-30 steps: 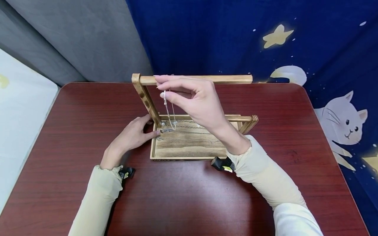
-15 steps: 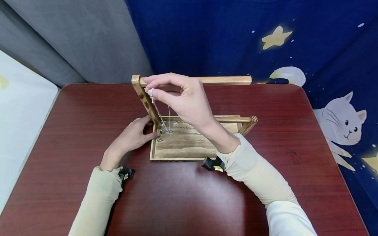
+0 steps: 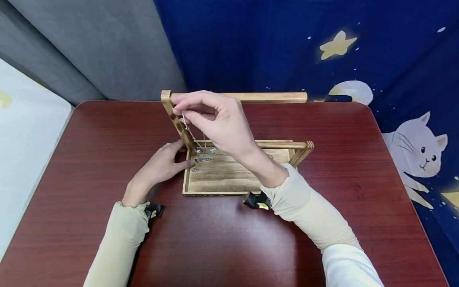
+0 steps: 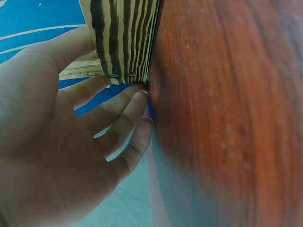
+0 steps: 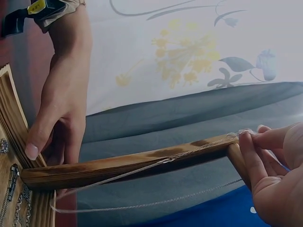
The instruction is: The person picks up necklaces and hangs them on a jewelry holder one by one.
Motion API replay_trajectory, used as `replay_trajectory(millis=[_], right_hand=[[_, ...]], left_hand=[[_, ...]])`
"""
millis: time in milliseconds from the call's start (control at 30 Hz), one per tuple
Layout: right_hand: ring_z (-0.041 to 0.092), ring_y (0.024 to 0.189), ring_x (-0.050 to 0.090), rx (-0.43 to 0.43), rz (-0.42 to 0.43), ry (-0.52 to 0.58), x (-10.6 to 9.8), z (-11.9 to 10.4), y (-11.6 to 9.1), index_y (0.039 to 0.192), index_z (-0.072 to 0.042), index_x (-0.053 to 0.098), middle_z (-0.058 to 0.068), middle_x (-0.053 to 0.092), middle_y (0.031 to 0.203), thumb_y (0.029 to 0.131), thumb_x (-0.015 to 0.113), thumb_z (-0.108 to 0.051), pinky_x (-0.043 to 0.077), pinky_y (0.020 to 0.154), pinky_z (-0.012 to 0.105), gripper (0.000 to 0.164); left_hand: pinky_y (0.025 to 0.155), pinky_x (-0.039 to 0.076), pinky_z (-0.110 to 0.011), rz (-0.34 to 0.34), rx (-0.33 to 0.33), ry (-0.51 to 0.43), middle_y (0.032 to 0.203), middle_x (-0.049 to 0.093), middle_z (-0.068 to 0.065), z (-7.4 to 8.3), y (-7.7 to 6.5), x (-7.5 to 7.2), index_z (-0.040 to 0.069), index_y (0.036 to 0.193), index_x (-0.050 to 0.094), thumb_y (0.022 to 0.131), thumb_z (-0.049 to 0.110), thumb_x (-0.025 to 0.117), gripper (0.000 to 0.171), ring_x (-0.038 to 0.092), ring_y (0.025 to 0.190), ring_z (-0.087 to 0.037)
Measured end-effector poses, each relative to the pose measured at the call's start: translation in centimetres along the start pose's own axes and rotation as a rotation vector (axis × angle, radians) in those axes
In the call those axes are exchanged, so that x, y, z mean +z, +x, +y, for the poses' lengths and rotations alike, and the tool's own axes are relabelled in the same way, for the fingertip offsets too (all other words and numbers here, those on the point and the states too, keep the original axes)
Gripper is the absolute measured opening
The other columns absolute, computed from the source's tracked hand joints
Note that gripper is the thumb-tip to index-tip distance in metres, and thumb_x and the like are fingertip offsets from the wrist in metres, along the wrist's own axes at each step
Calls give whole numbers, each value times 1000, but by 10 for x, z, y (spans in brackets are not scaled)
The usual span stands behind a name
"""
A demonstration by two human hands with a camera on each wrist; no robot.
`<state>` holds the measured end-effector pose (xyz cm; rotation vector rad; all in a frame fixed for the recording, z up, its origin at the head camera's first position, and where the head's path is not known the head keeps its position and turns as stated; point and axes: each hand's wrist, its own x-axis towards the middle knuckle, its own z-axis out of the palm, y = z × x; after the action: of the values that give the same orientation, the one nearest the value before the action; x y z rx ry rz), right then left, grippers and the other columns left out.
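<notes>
Since R hand [image 3: 222, 121] has shifted left in the last sec, silver chain [image 5: 165, 161] pinched b/w its thumb & fingertips now dangles beside left post [image 3: 178, 123], over far-left of tray [image 3: 215, 185], so it's by bar [image 3: 272, 97]'s left end, unreleased. L hand [image 3: 161, 163] unmoved, gripping tray's left side.

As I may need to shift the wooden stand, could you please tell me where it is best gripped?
Probably by the tray, one hand from each short end: its left wall is straight, with the left hand against it. The upper bar shows a post only at its left, so lifting by it looks less steady.
</notes>
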<state>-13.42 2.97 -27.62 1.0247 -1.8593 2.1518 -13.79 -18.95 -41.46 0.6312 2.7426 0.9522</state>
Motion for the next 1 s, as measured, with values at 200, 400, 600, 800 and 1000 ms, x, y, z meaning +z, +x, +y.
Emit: replay_trajectory(millis=[200,400,600,800,1000], right_hand=[[18,108,68,-3,-22,-31,-1,1,1,98,10,71,21,69,116,89,64,14,54,88,37,12],[15,117,63,-27,-71,-50,-4,3,-1,99,9,71,20,66,123,91,61,15,51,95,37,15],[13,121,60,-24,-110,-102,-9,3,-7,102,5,73,15,66,125,93,58,13,48,100,36,19],[18,119,62,-3,-101,-75,-14,2,-16,106,5,72,14,68,124,93,60,10,48,99,38,18],[22,117,64,-3,-30,-49,-19,0,-22,109,6,71,14,69,120,91,67,5,50,96,44,18]], left_hand=[[93,45,-47,-3,-7,5,107,69,-5,0,0,0,16,120,60,90,27,75,36,62,105,-28],[94,43,-49,-5,-35,19,109,67,-7,1,-2,-1,16,125,58,90,30,74,41,59,107,-30],[95,43,-48,-4,-29,16,110,67,-6,1,-3,-2,16,124,59,90,29,74,40,59,108,-29],[96,43,-48,-12,-13,10,111,68,-4,1,-3,-1,16,124,60,91,29,74,38,60,110,-28],[96,44,-48,-16,-20,14,112,67,-6,3,-3,-2,14,125,59,91,31,74,41,59,110,-29]])
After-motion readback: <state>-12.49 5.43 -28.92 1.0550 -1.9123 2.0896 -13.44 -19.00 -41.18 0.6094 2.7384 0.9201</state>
